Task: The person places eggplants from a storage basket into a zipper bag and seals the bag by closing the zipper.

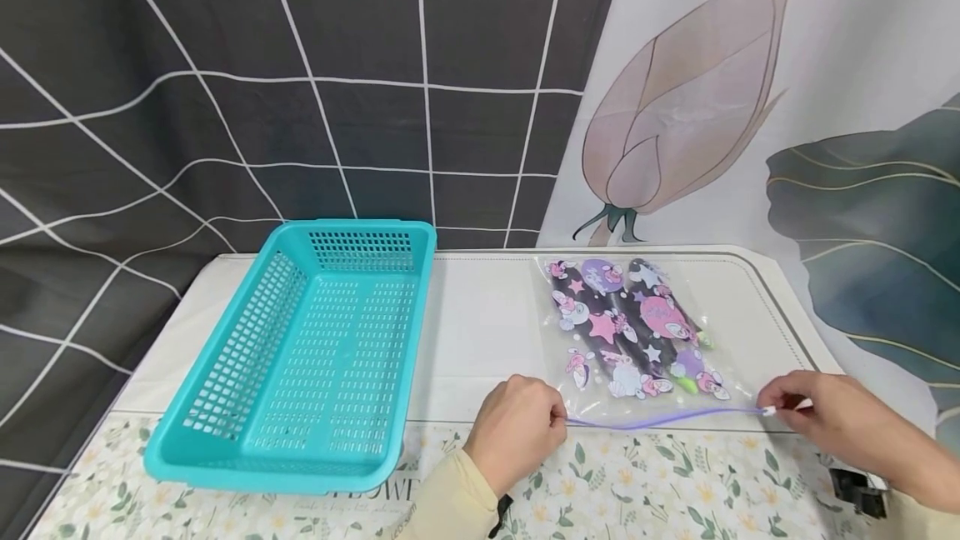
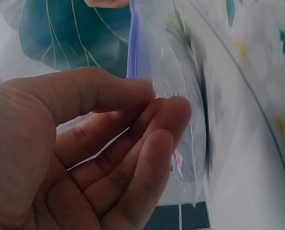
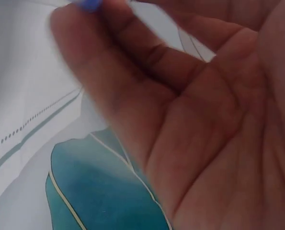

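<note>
A clear zip bag (image 1: pixel 600 327), printed with stars and cartoon figures in pink, purple and white, lies flat on the table. Something dark with bits of green shows through it; its kind cannot be made out. My left hand (image 1: pixel 519 427) pinches the left end of the purple zip strip (image 1: pixel 660 421) between thumb and fingertips. At the strip's right end, my right hand (image 1: pixel 843 415) pinches the bag's corner by a small white slider (image 1: pixel 768 412). In the right wrist view, a blue bit (image 3: pixel 90 5) shows at the fingertips, and the bag itself is mostly out of frame.
Left of the bag stands a turquoise plastic basket (image 1: pixel 416 340) with perforated walls and floor. A white and floral cloth (image 1: pixel 637 482) covers the table. Behind it hang a dark checked curtain (image 1: pixel 480 140) and a pale one with large plant prints (image 1: pixel 720 40).
</note>
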`<state>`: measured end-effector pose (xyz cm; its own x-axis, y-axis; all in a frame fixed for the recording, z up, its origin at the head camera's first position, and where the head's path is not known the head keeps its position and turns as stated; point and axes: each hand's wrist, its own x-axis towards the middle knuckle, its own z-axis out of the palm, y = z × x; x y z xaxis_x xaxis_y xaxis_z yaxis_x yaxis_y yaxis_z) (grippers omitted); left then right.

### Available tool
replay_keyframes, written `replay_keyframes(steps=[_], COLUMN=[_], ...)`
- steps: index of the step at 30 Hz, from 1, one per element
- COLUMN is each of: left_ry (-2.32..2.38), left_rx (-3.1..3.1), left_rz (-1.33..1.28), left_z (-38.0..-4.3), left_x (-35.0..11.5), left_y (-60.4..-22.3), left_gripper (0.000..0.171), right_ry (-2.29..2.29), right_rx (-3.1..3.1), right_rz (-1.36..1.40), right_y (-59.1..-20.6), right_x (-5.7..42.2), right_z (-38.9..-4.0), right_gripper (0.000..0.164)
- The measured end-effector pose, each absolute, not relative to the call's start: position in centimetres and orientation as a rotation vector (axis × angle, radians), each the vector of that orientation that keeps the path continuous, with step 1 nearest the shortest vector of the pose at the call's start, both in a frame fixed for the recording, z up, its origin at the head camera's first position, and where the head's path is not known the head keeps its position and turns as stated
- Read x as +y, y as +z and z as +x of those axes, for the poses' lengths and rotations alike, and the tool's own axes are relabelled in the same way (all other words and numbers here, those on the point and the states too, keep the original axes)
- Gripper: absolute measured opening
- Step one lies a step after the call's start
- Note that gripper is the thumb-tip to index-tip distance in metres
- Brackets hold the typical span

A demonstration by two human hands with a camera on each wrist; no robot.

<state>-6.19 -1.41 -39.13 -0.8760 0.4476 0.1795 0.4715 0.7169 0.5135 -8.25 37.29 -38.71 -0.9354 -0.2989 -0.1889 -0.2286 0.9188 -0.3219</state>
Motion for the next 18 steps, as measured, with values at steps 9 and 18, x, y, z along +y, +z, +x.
replay_keyframes(steps=[9, 18], left_ry=[-0.796, -0.729], left_rx=[-2.987, -3.102], left_rz=[-0.748, -0.808], left_z=[-6.0, -5.9], left_x=[-1.4, -1.4], left_y=[-39.3, -39.6], left_gripper=[0.019, 0.018], right_ry=[-0.498, -0.509], right_rx=[2.648, 2.577], right_rz=[-0.434, -0.394], right_y=[-39.6, -40.3], right_x=[36.9, 35.0], right_z=[-8.2, -8.2], right_gripper=[0.010, 0.019])
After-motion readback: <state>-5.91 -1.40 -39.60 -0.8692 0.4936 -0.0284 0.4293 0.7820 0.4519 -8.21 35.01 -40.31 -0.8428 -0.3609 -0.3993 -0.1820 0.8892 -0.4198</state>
